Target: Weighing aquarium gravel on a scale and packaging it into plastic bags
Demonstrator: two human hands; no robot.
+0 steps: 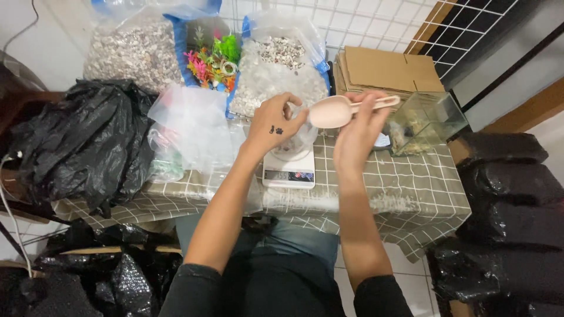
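Observation:
My right hand (359,130) holds a pale pink plastic scoop (343,110) by its handle, the bowl pointing left above a small white digital scale (288,172). My left hand (277,121) grips the rim of a clear plastic bag (305,136) that sits on the scale. The bag's contents are mostly hidden behind my left hand. Both hands are close together over the scale, near the middle of a low table covered with a checked grey-green cloth (405,188).
Two big clear bags of pebbles (132,50) (276,67) lean at the back with colourful plastic plants (214,61) between them. Also in view: a small glass tank (426,120), flat cardboard (385,69), a crumpled clear bag (188,129), black bags (82,141) left and right (511,205).

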